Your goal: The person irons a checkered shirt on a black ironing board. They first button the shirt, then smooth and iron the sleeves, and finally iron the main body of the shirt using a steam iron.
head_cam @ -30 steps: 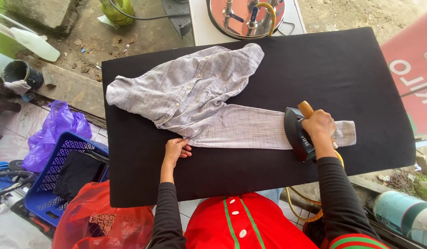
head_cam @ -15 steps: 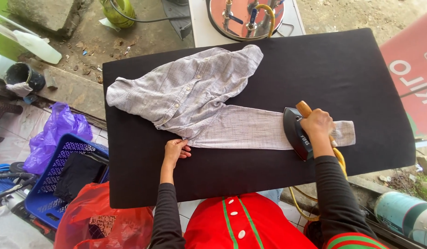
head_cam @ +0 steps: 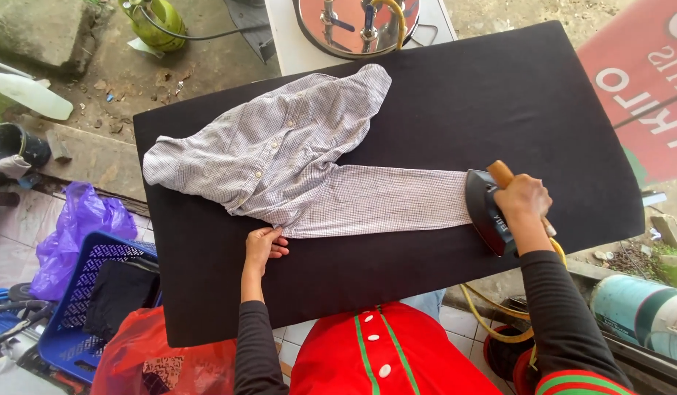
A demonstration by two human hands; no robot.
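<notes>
Two bare hands work over one checked shirt (head_cam: 280, 157) that lies spread on the black padded bench (head_cam: 441, 95), seen from the head camera looking straight down. Taking the shirt as the landmark, its body lies bunched toward the far left end of the bench, and one sleeve (head_cam: 382, 208) runs out from it to the right, its long axis along the length of the bench. At the sleeve's right end, over the cuff, sits a dark iron (head_cam: 488, 212), and the right hand (head_cam: 525, 201) is clenched round its wooden handle, so the sleeve stretches away leftward from that grip. The left hand (head_cam: 262, 249) rests flat, fingers released, on the bench at the near edge of the shirt, touching the cloth just where the sleeve joins the body. The right hand is the nearer one to the cuff, the left hand nearer to the shoulder seam. Left of the shirt, below the bench edge, stand a blue plastic basket (head_cam: 75, 300) and a purple bag (head_cam: 75, 234); beyond the shirt, a green gas cylinder (head_cam: 152, 25) stands on the ground.
</notes>
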